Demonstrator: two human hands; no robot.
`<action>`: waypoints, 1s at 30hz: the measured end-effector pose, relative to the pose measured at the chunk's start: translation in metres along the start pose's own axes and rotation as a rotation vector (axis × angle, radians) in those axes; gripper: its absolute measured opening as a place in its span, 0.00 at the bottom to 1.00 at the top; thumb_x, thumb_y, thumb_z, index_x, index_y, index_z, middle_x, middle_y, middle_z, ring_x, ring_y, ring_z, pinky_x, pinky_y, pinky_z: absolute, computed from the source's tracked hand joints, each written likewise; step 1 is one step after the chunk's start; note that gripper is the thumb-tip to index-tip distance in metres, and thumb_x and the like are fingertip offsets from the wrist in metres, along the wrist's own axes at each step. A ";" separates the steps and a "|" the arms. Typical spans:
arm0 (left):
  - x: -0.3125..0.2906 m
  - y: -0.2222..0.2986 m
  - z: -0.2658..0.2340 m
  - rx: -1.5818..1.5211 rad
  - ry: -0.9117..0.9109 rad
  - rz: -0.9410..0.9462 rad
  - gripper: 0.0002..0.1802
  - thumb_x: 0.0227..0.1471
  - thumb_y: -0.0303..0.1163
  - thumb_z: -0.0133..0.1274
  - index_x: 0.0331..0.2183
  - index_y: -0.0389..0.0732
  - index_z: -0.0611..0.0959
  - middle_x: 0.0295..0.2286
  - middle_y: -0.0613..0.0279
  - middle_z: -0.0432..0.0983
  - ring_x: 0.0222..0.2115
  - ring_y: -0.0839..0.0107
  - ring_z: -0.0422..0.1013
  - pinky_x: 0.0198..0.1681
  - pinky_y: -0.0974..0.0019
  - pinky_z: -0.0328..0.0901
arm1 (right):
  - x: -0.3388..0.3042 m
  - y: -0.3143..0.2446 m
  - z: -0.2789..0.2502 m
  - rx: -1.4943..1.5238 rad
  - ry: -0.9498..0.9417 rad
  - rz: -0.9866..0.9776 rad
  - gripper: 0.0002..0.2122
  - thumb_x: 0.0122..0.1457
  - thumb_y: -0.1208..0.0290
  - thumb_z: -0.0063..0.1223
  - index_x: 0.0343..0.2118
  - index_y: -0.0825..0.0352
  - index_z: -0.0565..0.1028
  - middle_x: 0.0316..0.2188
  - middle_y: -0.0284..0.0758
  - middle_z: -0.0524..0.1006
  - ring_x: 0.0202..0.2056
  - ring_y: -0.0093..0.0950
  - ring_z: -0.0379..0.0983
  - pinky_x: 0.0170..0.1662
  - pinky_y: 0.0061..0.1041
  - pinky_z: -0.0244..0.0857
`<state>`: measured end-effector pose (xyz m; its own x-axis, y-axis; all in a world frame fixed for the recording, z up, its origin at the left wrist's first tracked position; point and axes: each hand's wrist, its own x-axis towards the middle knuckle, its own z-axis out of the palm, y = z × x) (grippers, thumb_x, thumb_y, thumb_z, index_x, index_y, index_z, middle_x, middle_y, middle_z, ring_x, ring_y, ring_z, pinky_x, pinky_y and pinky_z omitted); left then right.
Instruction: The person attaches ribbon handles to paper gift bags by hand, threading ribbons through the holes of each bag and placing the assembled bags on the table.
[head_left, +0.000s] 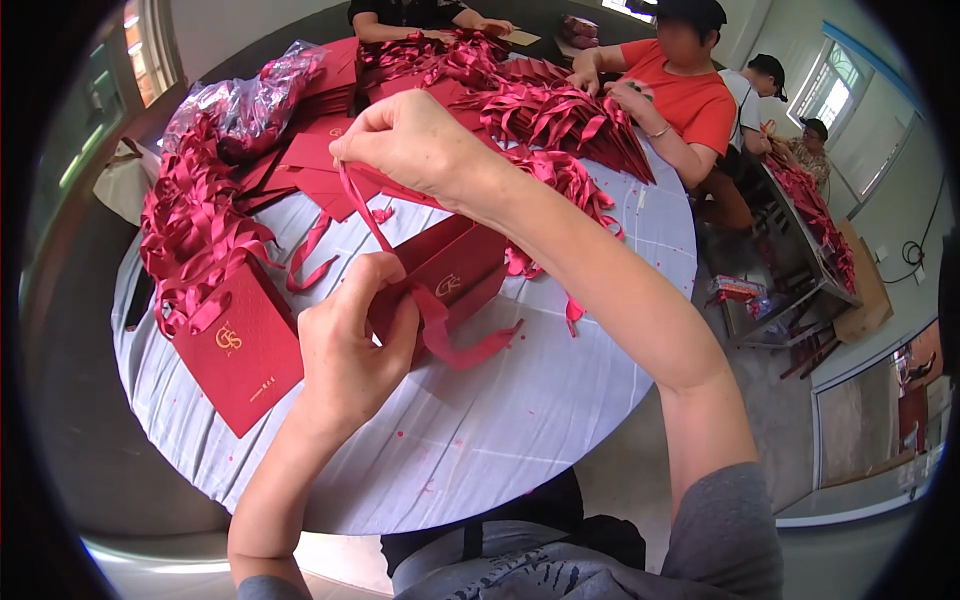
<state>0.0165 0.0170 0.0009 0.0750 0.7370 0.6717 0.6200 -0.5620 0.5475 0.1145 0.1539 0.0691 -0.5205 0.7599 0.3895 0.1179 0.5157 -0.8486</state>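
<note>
A red paper gift bag (470, 268) with gold lettering stands tilted in front of me. My left hand (355, 350) pinches its upper edge, where a red ribbon (450, 340) hangs down the outside in a loose tail. Raised above the bag, my right hand (410, 145) has its fingertips closed on the other end of the ribbon, which runs taut down toward the left hand. The inside of the bag is mostly hidden. To the left lies a red bag with ribbon handles (235, 350).
The round table (420, 470) wears a pale cloth. Ribboned bags (205, 220) are heaped at left, flat red bags (325, 150) behind, and a plastic sack (245, 100) beside them. A person in a red shirt (680, 90) works across the table; others sit farther off.
</note>
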 end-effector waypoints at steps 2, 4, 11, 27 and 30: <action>-0.001 -0.001 0.000 0.011 0.011 0.057 0.16 0.41 0.15 0.53 0.37 0.36 0.76 0.28 0.66 0.76 0.18 0.87 0.65 0.14 0.79 0.54 | -0.001 0.002 0.000 0.004 -0.022 0.013 0.08 0.53 0.72 0.56 0.25 0.73 0.79 0.20 0.31 0.76 0.23 0.15 0.69 0.27 0.16 0.63; 0.000 -0.001 0.000 0.036 0.015 0.068 0.17 0.42 0.15 0.53 0.38 0.36 0.77 0.28 0.66 0.76 0.18 0.87 0.65 0.15 0.79 0.54 | -0.001 0.005 -0.002 -0.021 -0.013 -0.036 0.08 0.54 0.72 0.55 0.27 0.74 0.78 0.20 0.31 0.76 0.23 0.15 0.69 0.28 0.16 0.63; 0.006 -0.035 -0.009 -0.099 0.141 -0.183 0.10 0.45 0.20 0.53 0.34 0.35 0.79 0.25 0.57 0.78 0.22 0.77 0.73 0.24 0.75 0.64 | -0.053 0.002 0.003 -0.059 0.185 -0.296 0.14 0.53 0.64 0.58 0.30 0.72 0.72 0.20 0.39 0.76 0.23 0.28 0.75 0.27 0.26 0.68; 0.012 -0.051 -0.018 -0.166 0.118 -0.191 0.08 0.48 0.21 0.56 0.34 0.33 0.78 0.25 0.60 0.77 0.25 0.79 0.71 0.30 0.75 0.65 | -0.099 0.007 -0.062 1.389 -0.292 -0.247 0.20 0.60 0.80 0.34 0.56 0.70 0.61 0.47 0.45 0.72 0.48 0.39 0.71 0.49 0.37 0.69; 0.015 -0.047 -0.020 -0.098 0.079 -0.112 0.08 0.48 0.22 0.56 0.34 0.34 0.79 0.26 0.59 0.75 0.25 0.75 0.70 0.29 0.73 0.64 | -0.100 0.012 -0.074 1.376 -0.187 -0.314 0.21 0.61 0.78 0.36 0.58 0.70 0.58 0.52 0.46 0.68 0.52 0.40 0.68 0.50 0.37 0.68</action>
<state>-0.0269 0.0467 -0.0051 -0.0545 0.7676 0.6386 0.5417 -0.5146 0.6647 0.2302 0.1131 0.0469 -0.4854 0.5695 0.6634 -0.8678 -0.2214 -0.4448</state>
